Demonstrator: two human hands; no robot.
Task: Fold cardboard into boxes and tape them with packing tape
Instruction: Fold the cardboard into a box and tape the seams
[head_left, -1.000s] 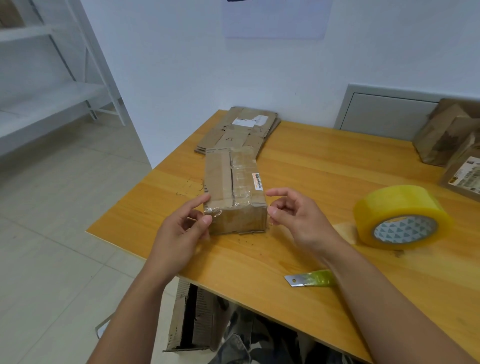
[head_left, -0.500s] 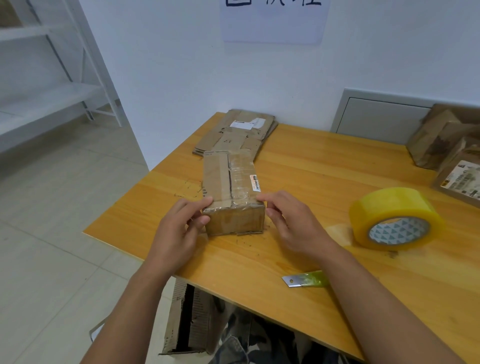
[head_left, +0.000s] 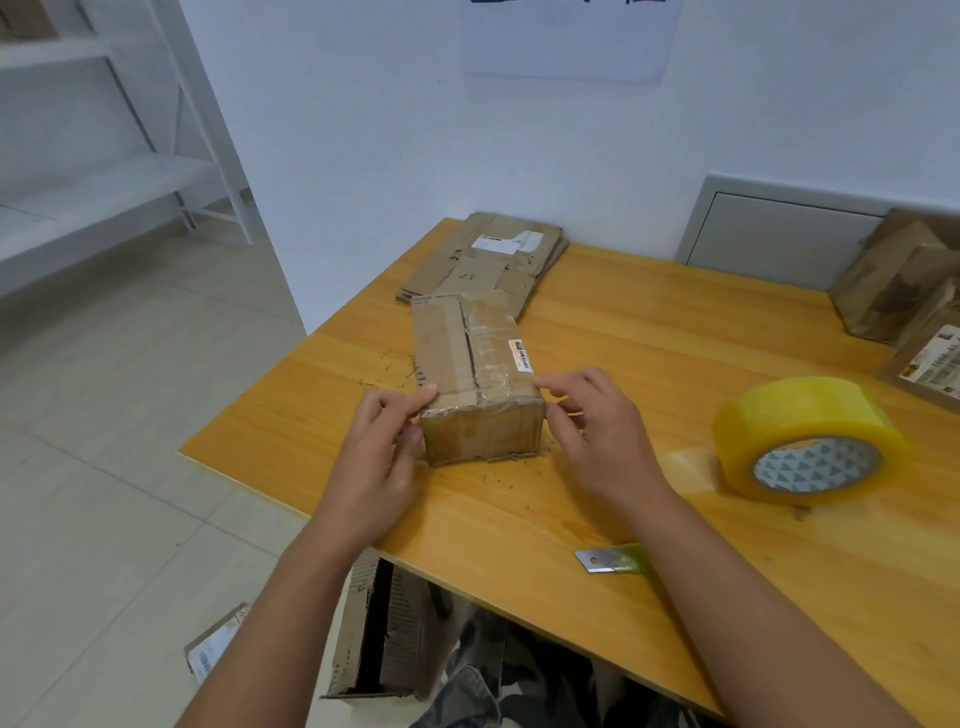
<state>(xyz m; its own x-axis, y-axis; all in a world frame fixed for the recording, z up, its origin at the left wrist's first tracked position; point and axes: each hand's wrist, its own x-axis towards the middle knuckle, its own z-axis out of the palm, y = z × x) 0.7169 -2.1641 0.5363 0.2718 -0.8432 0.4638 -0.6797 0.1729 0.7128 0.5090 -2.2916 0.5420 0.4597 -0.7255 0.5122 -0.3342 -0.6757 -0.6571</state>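
White walls are backing an orange wooden table (head_left: 597, 332), where a small taped brown cardboard box (head_left: 475, 387) is being gripped at its near end by the left hand (head_left: 376, 452) and right hand (head_left: 602, 431), likely pressing tape flat. A yellow packing tape roll (head_left: 802, 439) is lying nearby.

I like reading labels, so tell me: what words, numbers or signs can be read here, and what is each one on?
None reads clearly.
Orange and white sticker on the taped box: print too small.
White labels on the flat cardboard stack: blurred.
Wall poster: dark characters cut off at the top.
Label on the right-edge box: blurred.
Label on the floor box: barcode, unreadable.
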